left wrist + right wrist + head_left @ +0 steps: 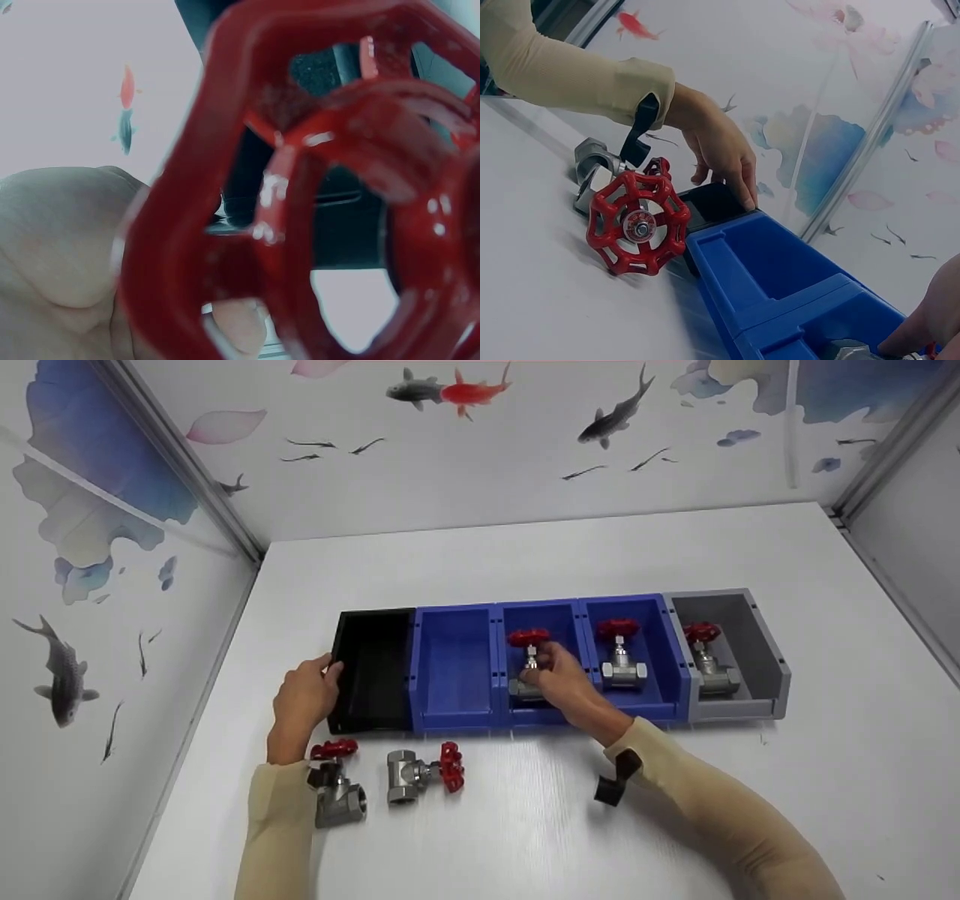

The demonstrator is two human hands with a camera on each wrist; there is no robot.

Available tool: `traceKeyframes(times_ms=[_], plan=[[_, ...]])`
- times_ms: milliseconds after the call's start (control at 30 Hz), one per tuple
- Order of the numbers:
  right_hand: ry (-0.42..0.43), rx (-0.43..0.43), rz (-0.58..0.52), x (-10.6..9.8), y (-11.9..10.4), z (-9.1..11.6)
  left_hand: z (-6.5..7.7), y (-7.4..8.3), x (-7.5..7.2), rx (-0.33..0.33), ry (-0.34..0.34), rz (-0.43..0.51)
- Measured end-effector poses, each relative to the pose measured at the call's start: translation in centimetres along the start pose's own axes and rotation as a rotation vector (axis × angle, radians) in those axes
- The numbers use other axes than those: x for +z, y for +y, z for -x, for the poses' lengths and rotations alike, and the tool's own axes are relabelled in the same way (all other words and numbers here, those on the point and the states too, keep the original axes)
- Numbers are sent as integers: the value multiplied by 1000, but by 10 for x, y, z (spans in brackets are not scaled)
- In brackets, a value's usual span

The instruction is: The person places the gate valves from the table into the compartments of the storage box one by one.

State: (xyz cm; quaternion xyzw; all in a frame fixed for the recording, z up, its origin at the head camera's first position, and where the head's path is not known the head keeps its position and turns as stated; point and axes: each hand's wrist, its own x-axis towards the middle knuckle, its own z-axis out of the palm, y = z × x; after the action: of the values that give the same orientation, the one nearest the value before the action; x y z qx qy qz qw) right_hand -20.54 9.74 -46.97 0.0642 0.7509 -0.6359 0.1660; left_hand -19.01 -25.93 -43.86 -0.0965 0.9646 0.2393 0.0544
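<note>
My right hand (564, 682) pinches a metal gate valve (531, 658) with a red handwheel, upright inside the middle blue bin (540, 611). In the right wrist view only part of this hand (937, 319) shows, at the lower right edge. My left hand (304, 697) rests at the left rim of the black bin (335, 675), with fairly straight fingers touching it. Near my left wrist lies a valve (341, 802), partly covered by a wrist strap. A red handwheel (180, 187) fills much of the left wrist view. Another valve (405, 776) lies on its side to the right.
Five bins stand joined in a row. The left blue bin (455, 667) holds nothing. Valves stand in the right blue bin (667, 660) and the grey bin (772, 675). Panels with painted fish (615, 416) enclose the white table (525, 840).
</note>
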Motion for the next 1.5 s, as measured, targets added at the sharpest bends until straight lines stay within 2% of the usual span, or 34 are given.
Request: traceKeyframes(times_ms=[267, 933, 1500], plan=[[5, -11, 43, 0, 3, -1, -1, 0, 0, -16, 5, -11], [11, 28, 119, 2, 5, -2, 1, 0, 1, -23, 0, -18], [-13, 44, 62, 3, 2, -4, 0, 1, 0, -11, 3, -6]])
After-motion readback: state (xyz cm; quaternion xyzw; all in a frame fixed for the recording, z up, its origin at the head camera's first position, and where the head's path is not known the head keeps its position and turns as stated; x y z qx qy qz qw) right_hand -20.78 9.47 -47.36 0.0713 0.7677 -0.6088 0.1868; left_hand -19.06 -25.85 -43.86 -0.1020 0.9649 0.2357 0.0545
